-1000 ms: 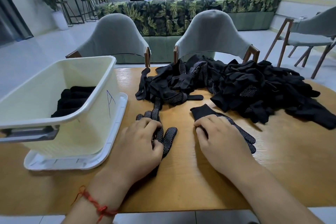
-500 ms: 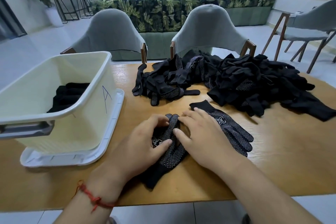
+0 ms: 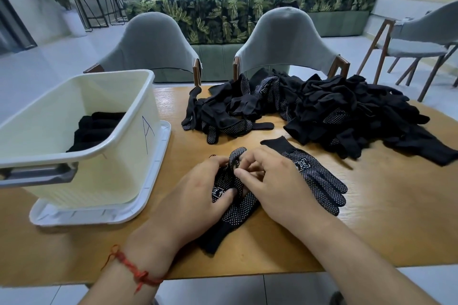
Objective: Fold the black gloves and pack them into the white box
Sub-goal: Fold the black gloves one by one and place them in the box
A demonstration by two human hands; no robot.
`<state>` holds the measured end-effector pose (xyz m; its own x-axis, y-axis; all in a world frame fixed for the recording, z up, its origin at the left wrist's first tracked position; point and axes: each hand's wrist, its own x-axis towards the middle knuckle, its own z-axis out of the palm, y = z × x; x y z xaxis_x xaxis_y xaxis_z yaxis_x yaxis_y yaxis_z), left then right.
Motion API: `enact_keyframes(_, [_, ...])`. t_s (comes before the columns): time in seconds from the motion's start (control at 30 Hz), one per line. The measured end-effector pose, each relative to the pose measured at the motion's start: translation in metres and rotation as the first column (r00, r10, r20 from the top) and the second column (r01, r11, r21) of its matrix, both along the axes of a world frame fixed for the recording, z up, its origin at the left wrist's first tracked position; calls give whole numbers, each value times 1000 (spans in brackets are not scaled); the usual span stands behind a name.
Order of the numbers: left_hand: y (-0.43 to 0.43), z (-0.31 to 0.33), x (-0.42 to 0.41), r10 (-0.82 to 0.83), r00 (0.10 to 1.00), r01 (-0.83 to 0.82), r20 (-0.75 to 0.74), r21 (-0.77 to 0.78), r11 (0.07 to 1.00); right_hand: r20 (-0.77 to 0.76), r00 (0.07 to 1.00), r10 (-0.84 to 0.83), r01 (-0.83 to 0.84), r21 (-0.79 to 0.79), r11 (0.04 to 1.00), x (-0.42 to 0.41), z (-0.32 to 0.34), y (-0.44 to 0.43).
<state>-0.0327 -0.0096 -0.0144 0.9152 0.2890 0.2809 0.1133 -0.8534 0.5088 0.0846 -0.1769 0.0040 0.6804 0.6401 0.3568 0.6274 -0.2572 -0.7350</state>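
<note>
hands: left hand point(image 3: 198, 195) + right hand point(image 3: 277, 188) close together, both pinching 1 dotted glove point(image 3: 235, 213) | 1 spare glove point(image 3: 319, 181) flat beside it on worktop point(image 3: 371, 225) | 1 white box point(image 3: 119, 156) | 1 big loose pile point(image 3: 322, 111)

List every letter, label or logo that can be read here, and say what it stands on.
"A": hand-drawn in blue on the side wall of the white box.
Square white logo on the flat glove: too blurred to read.
Matching logo on the held glove: also unreadable.
Nothing else is legible.
</note>
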Motion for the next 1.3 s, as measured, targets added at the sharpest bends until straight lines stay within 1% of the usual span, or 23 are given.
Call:
enact_keyframes(0.07, [-1,2,-1,8,1000,-8,-12,26,1000,-104,993,50,-46,38,998,-1,4,-1])
enact_keyframes(0.17, [-3,6,-2,-11,999,13,-40,60,998,-277,950,142,-118,101,988,-1,9,-5])
enact_keyframes(0.23, [-4,7,-2,-16,999,18,-33,57,998,-387,905,179,-108,198,974,-1,11,-5])
enact_keyframes(0.27, [-4,7,-2,-8,1000,9,-20,38,999,-408,898,166,-70,239,968,1,11,-5])
enact_keyframes(0.3, [-3,7,-1,-2,1000,2,-10,19,1000,-388,914,116,-15,255,967,5,11,-6])
enact_keyframes(0.37, [-2,5,0,4,1000,-5,19,15,1000,-245,969,-42,91,190,978,15,11,-10])
enact_keyframes(0.4, [0,4,0,9,1000,-10,29,21,1000,-149,982,-115,134,120,984,19,11,-14])
enact_keyframes(0.47, [-1,4,1,13,1000,-13,10,50,999,22,977,-212,212,-60,975,28,10,-21])
enact_keyframes(0.5, [-2,5,0,20,1000,-18,-18,77,997,87,969,-232,243,-166,956,32,7,-25])
enact_keyframes(0.57, [-5,7,0,46,996,-37,-79,119,992,191,958,-212,269,-355,896,38,2,-29])
enact_keyframes(0.63, [-6,8,1,73,991,-60,-111,118,991,214,960,-183,262,-441,858,41,2,-31])
enact_keyframes(0.7, [-6,10,-1,82,986,-69,-143,95,993,214,960,-180,264,-487,833,42,7,-32])
enact_keyframes(0.77, [-7,11,-2,89,975,-72,-206,86,994,246,950,-192,296,-516,804,42,11,-34])
enact_keyframes(0.83, [-8,12,-4,122,954,-93,-275,114,989,286,939,-192,321,-526,788,40,11,-33])
enact_keyframes(0.93, [-10,12,-4,194,922,-153,-335,144,978,310,941,-140,285,-496,820,37,8,-24])
enact_keyframes(1.03, [-12,15,-2,223,908,-173,-356,168,971,326,945,-38,190,-447,874,36,11,-8])
enact_keyframes(1.13, [-11,16,0,227,907,-175,-355,172,969,357,934,26,141,-432,891,43,19,23])
enact_keyframes(1.2, [-13,15,1,225,909,-173,-350,172,970,369,929,12,143,-388,911,51,22,46])
enact_keyframes(1.3, [-13,14,2,233,910,-177,-342,187,966,345,936,-71,192,-330,924,61,22,85])
